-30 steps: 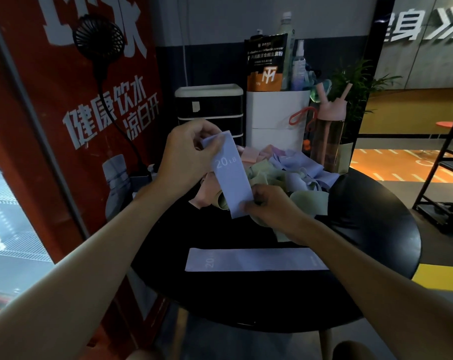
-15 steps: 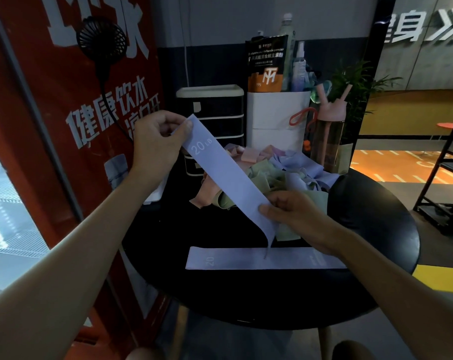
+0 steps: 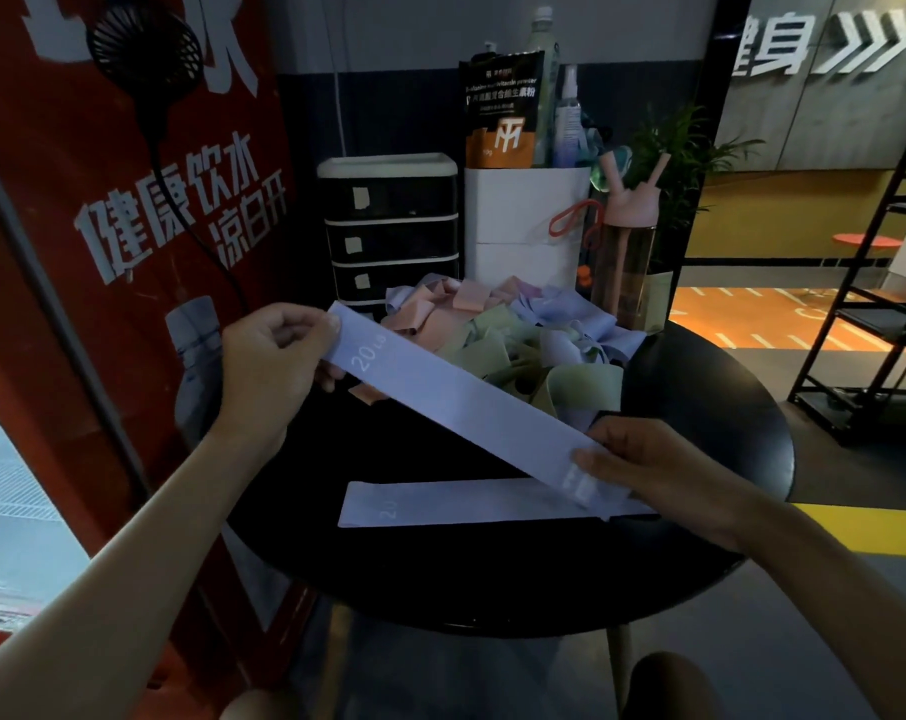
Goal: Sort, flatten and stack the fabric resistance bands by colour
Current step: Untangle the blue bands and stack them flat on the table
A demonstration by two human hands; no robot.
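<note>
- The left hand (image 3: 274,366) pinches the raised end of a lilac band (image 3: 466,407) between thumb and fingers. The right hand (image 3: 643,459) pinches the lower end, so the band runs taut and slanted between them.
- A second lilac band (image 3: 466,504) lies flat just under the right hand. The held one probably goes on top: lower the left hand level, match ends and edges, then smooth it down.
- Beyond both hands sits a tangled pile (image 3: 518,335) of pink, green and lilac bands.
- Everything rests on a round black table (image 3: 700,407).
- Past the pile stand drawers (image 3: 388,236) and a bottle (image 3: 625,267); left of the left hand, a red poster (image 3: 103,226).
</note>
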